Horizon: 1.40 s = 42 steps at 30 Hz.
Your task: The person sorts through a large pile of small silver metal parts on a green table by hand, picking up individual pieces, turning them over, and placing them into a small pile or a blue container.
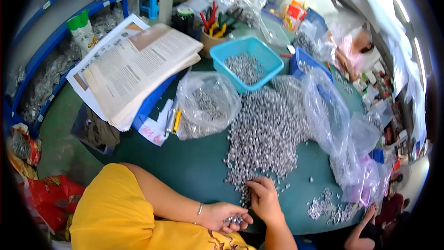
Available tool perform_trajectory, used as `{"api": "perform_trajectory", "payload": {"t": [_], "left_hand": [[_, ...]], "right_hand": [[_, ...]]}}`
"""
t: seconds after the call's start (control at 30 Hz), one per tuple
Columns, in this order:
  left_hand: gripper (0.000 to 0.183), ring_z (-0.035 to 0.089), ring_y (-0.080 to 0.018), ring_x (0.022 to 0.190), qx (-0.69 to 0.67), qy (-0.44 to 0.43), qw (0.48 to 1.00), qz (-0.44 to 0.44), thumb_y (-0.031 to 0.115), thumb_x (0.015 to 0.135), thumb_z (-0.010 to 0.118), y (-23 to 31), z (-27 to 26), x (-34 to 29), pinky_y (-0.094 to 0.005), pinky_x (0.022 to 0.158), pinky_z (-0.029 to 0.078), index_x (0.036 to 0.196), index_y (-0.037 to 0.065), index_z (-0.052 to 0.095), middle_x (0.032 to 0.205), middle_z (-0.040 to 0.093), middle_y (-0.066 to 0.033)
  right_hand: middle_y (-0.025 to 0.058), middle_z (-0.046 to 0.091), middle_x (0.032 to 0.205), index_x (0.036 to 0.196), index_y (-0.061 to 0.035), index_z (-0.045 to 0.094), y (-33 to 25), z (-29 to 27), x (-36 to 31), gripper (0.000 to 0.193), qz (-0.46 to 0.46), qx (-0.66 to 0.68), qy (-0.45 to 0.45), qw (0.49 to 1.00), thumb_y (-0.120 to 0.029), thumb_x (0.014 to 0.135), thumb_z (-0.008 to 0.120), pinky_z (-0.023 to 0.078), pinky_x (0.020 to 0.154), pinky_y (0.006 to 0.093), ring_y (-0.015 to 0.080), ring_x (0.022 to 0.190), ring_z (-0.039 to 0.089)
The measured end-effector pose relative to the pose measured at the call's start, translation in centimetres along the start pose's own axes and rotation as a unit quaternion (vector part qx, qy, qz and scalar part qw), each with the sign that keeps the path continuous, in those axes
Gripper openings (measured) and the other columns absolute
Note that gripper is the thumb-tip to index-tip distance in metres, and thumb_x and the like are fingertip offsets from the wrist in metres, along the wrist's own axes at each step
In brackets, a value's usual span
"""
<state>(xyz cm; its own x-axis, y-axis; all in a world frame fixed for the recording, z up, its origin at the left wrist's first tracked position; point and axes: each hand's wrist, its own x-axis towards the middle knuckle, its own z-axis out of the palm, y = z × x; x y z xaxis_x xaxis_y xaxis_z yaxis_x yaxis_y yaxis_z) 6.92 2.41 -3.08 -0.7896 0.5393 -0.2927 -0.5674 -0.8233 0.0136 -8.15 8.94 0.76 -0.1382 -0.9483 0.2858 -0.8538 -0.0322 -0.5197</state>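
Note:
A wide heap of small silver metal pieces (263,129) spreads over the green table (194,157) before me. At the table's near edge my left hand (213,215) is cupped, palm up, around a small clump of the same pieces (234,220). My right hand (265,200) is just to its right, at the heap's near tip. Its fingers are bent together and point down at the loose pieces; what lies between the fingertips is hidden.
Behind the heap stands a turquoise basin (246,44) of silver pieces. Left of it are an open clear bag (208,104) and stacked papers (143,69). Clear bags (326,111) and a scatter of ring-like pieces (323,207) lie right. Other people (354,53) sit at the right.

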Motion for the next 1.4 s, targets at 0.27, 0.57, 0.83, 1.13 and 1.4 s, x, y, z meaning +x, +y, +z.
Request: {"api": "perform_trajectory", "payload": {"t": [0.27, 0.57, 0.83, 1.13, 1.4], "left_hand": [[0.035, 0.039, -0.0108, 0.06, 0.001, -0.006, 1.0, 0.008, 0.031, 0.094, 0.034, -0.5, 0.2, -0.3, -0.0211, 0.048, 0.032, 0.105, 0.003, 0.05, 0.088, 0.049, -0.0068], [0.035, 0.039, -0.011, 0.058, -0.013, 0.031, 0.999, 0.015, 0.03, 0.094, 0.034, 0.4, 0.8, -1.1, -0.0218, 0.05, 0.033, 0.099, 0.002, 0.053, 0.086, 0.051, -0.0081], [0.034, 0.039, -0.0105, 0.06, -0.008, 0.019, 1.0, 0.022, 0.03, 0.094, 0.034, 0.4, 1.0, -0.9, -0.0221, 0.049, 0.033, 0.099, 0.001, 0.052, 0.083, 0.049, -0.0059], [0.037, 0.043, -0.0116, 0.059, -0.028, -0.011, 0.999, 0.038, 0.032, 0.094, 0.034, 0.2, 0.4, -0.9, -0.0218, 0.045, 0.034, 0.102, 0.001, 0.051, 0.083, 0.053, -0.0083], [0.037, 0.042, -0.0119, 0.058, -0.019, 0.016, 0.999, 0.022, 0.031, 0.094, 0.033, 0.5, 0.8, -0.9, -0.0216, 0.047, 0.034, 0.102, 0.001, 0.053, 0.087, 0.053, -0.0092]], "right_hand": [[0.0095, 0.061, 0.084, 0.087, 0.0012, 0.063, -1.2, -0.8, -1.0, 0.014, 0.168, 0.201, 0.065, 0.963, 0.007, 0.075, 0.056, 0.046, 0.062, 0.0283, 0.0207, 0.07, 0.057], [0.015, 0.061, 0.093, 0.097, 0.0047, 0.057, 1.6, -1.1, -1.7, 0.015, 0.351, 0.704, 0.078, 0.613, -0.002, 0.083, 0.056, 0.051, 0.066, 0.0276, 0.0182, 0.077, 0.06], [0.0164, 0.062, 0.096, 0.096, 0.0033, 0.059, 2.2, -1.2, -2.4, 0.015, 0.328, 0.733, 0.076, 0.591, -0.001, 0.082, 0.057, 0.052, 0.068, 0.0274, 0.0178, 0.079, 0.062], [0.0148, 0.064, 0.086, 0.08, 0.003, 0.063, -0.7, -3.3, -2.1, 0.012, 0.069, 0.466, -0.124, 0.873, 0.011, 0.07, 0.06, 0.049, 0.073, 0.0329, 0.0251, 0.084, 0.062], [0.0099, 0.057, 0.078, 0.081, -0.0021, 0.062, 0.8, -1.4, -1.0, 0.016, 0.063, -0.02, 0.001, 0.998, 0.007, 0.068, 0.061, 0.045, 0.061, 0.032, 0.0258, 0.07, 0.055]]}}
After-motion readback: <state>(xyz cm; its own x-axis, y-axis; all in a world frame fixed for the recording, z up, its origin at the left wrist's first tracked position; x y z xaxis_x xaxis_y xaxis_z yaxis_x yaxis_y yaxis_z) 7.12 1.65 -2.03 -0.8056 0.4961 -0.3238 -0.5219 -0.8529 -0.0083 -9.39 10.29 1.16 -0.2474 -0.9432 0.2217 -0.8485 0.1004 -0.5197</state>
